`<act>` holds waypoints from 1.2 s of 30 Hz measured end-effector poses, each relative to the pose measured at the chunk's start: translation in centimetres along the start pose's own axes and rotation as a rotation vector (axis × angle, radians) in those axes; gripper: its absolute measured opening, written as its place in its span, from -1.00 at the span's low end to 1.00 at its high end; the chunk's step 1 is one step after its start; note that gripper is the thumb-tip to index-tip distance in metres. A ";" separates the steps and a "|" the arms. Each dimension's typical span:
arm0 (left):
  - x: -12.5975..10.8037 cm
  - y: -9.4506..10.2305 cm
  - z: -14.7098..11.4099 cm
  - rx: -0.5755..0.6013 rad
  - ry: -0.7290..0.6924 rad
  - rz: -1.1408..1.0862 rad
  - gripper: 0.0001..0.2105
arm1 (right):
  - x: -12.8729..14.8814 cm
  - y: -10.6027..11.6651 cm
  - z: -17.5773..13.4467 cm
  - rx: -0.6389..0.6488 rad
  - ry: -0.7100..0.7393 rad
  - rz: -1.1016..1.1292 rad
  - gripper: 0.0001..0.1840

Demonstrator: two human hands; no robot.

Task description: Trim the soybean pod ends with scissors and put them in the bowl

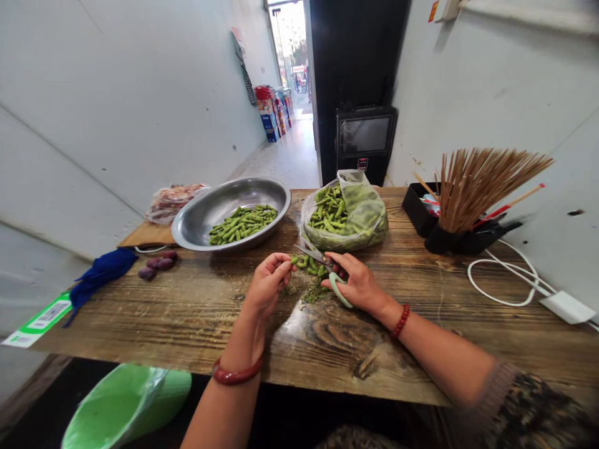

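Between the fingertips of my left hand [270, 282] is an edamame pod [294, 259], pinched by one end. My right hand [354, 280] is closed round the pale green handle of a pair of scissors [337, 288], whose blades are apart and point left toward the pod. Several loose pods [311, 265] lie on the table just behind, with a small heap of trimmings [314, 290] below the scissors. Beyond my hands stands a clear plastic bag [365, 212] full of pods. Further left, a wide metal basin [194, 219] holds a pile of green pods [243, 224].
Purple round items [159, 265] and a blue cloth [105, 274] lie at the left on the wooden table [187, 318]. A bagged item [173, 202] rests behind them. Skewers [477, 193] stand in a black holder at right, near a white cable [496, 302]. Below is a green bin [126, 405].
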State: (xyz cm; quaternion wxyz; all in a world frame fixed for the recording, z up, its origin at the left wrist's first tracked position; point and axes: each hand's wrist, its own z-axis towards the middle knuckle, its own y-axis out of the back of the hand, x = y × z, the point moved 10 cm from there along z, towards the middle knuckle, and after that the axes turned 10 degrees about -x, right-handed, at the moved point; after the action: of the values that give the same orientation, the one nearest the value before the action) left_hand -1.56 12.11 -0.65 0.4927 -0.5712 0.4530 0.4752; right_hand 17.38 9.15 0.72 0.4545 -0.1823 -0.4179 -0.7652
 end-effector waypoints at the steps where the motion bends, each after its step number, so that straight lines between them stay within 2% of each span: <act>1: 0.0 -0.1 -0.1 0.008 0.014 -0.018 -0.77 | 0.1 -0.1 0.0 0.007 0.010 0.001 -0.32; 5: 0.0 -0.6 -0.3 0.040 0.038 -0.025 -0.73 | 0.9 -0.7 -0.2 0.072 0.070 -0.006 -0.30; 15: 0.5 -1.2 -0.6 0.084 0.059 -0.033 -0.74 | 1.3 -1.3 -0.5 0.142 0.103 -0.018 -0.28; 36: 0.2 -1.1 -0.6 0.116 -0.027 0.050 -0.78 | 1.7 -1.2 -0.6 0.132 0.118 0.046 -0.37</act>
State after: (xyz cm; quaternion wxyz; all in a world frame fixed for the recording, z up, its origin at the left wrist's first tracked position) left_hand -0.37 11.64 -0.67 0.5190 -0.5239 0.4872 0.4678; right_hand 15.52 8.06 0.91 0.5068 -0.1157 -0.4357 -0.7348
